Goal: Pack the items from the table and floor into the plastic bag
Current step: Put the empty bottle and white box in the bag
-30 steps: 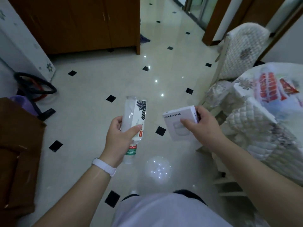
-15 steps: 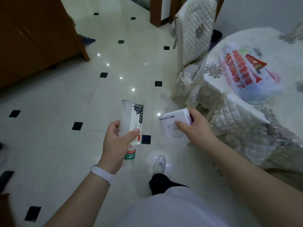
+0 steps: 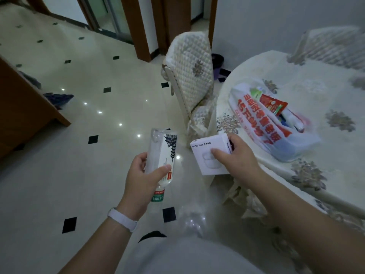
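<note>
My left hand [image 3: 140, 180] grips a clear plastic bottle [image 3: 161, 155] with a white and black label, held upside down with its green-labelled cap end below my palm. My right hand [image 3: 236, 158] holds a small white earbuds box [image 3: 207, 155] by its right edge, thumb on the front face. Both hover above the floor, left of the round table [image 3: 324, 155]. On the table lies a white plastic bag [image 3: 262, 123] with red print, its mouth open to the right, with a red packet [image 3: 271, 103] and other items inside.
A chair with a quilted cream cover [image 3: 192, 76] stands against the table's left side. A second covered chair [image 3: 327, 50] is behind the table. A wooden cabinet [image 3: 23, 107] stands at left, dark cloth beside it. Glossy tiled floor [image 3: 79, 155] spreads ahead.
My view has swung right, bringing the table and the bag nearer and more central. Both hands keep the bottle and the box in the same hold, now closer to the table edge.
</note>
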Demonstrator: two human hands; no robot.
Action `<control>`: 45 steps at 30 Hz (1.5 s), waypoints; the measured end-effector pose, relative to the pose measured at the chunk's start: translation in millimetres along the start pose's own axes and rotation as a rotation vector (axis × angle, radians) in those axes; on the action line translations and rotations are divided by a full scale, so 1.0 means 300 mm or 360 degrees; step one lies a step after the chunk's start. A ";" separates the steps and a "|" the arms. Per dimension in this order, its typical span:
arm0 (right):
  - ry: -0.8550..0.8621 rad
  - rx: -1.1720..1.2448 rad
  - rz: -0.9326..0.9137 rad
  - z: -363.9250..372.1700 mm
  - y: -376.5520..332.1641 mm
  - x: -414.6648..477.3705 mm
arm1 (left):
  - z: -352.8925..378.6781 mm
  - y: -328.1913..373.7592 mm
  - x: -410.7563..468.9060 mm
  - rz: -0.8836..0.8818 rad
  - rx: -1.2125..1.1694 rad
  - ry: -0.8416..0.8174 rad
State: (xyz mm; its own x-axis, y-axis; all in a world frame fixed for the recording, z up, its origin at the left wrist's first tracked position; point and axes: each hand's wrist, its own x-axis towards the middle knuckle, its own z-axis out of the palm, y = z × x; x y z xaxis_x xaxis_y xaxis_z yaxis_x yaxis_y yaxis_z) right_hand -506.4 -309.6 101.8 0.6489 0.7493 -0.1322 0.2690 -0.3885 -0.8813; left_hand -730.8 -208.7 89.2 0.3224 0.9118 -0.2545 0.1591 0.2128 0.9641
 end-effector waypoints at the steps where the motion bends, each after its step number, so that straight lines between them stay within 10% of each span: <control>1: 0.0034 -0.0002 0.0035 -0.001 0.010 0.027 | 0.020 0.005 0.048 0.0002 0.0013 -0.0052; 30: 0.1464 0.0097 0.0766 -0.339 0.139 0.579 | 0.866 0.219 1.135 -0.0051 0.0451 -0.1452; 45: 0.1148 0.0276 0.0880 -0.591 0.443 0.972 | 1.472 0.349 1.251 0.0223 0.0825 -0.1667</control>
State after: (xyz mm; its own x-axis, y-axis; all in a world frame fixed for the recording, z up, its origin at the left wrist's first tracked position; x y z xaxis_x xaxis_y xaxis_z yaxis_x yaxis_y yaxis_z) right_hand -155.4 -237.8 26.6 0.9550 -0.0568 -0.2912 -0.2837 -0.4623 -0.8401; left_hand -181.2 0.7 60.8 0.9383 0.1307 -0.3201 0.3438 -0.2551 0.9037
